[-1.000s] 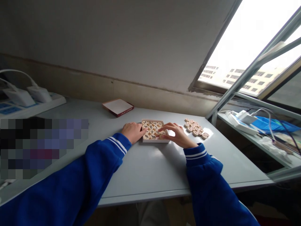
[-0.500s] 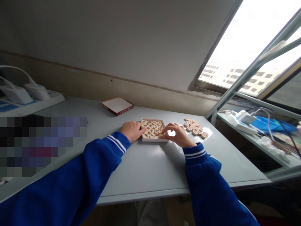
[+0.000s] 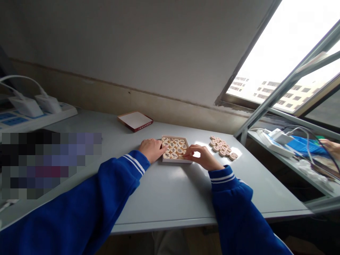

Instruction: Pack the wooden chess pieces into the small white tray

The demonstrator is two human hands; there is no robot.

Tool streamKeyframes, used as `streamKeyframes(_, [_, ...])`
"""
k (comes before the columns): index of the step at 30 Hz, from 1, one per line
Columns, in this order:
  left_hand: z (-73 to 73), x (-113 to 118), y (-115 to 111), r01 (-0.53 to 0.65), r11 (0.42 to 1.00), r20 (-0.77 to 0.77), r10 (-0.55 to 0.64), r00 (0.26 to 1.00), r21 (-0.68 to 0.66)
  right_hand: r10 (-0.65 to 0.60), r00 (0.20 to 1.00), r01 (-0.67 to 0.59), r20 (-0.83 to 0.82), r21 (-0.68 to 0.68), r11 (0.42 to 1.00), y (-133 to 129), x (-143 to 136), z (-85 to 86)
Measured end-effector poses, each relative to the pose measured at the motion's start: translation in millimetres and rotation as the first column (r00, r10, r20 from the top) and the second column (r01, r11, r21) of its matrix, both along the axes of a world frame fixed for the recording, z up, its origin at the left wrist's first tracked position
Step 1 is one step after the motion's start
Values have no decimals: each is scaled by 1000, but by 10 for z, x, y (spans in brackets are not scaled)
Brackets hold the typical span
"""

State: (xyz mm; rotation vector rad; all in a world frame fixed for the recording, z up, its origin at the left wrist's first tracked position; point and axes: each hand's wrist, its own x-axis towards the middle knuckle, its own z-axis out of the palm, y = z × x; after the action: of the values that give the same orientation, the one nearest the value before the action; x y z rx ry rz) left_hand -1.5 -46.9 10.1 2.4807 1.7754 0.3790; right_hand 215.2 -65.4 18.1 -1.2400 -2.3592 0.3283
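A shallow open box (image 3: 177,161) on the grey desk holds round wooden Chinese chess pieces (image 3: 173,150) in rows, marked with dark characters. My left hand (image 3: 152,149) is closed on the box's left side, its thumb lying over the rim. At the front right corner, my right hand (image 3: 200,156) pinches a Chinese chess piece (image 3: 181,157) between thumb and forefinger, low among the others. The fingers partly cover this piece. More Chinese chess pieces (image 3: 221,146) lie in a loose group on the desk, right of my right hand.
A red-edged box lid (image 3: 136,121) lies inside up near the wall. Power strips with chargers stand at far left (image 3: 58,111) and on the right-hand shelf (image 3: 278,143). Another person's hand (image 3: 330,147) shows at the right edge. A metal post (image 3: 261,109) rises beside the desk.
The view has shifted slightly. My right fingers are still at the box's front right corner with the piece, which now sits lower and flatter. Another person's hand has come further into view at right.
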Motion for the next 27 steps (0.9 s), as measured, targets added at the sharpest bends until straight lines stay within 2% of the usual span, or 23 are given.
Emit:
streamKeyframes(6, [31,-10,0,-5,999,16,5,1000,-46,-164,978,143,130,152,978,13,-24,-22])
streamKeyframes(12, [32,-6,11,-9,999,21,10,1000,-42,-152,979,142,137,78,987,13,-9,-7])
streamKeyframes(16, [14,-9,17,-6,999,29,7,1000,-31,-267,952,246,150,144,959,0,50,49])
streamKeyframes(18, [11,-12,15,0,1000,33,1,999,-29,-259,955,247,144,94,964,-2,73,66])
streamKeyframes(22, [16,-13,8,1,1000,26,-1,1000,-27,-116,992,121,48,-102,987,16,87,40])
streamKeyframes(27, [15,-9,3,5,1000,24,-5,1000,-19,-204,979,202,-7,-122,972,58,79,-23])
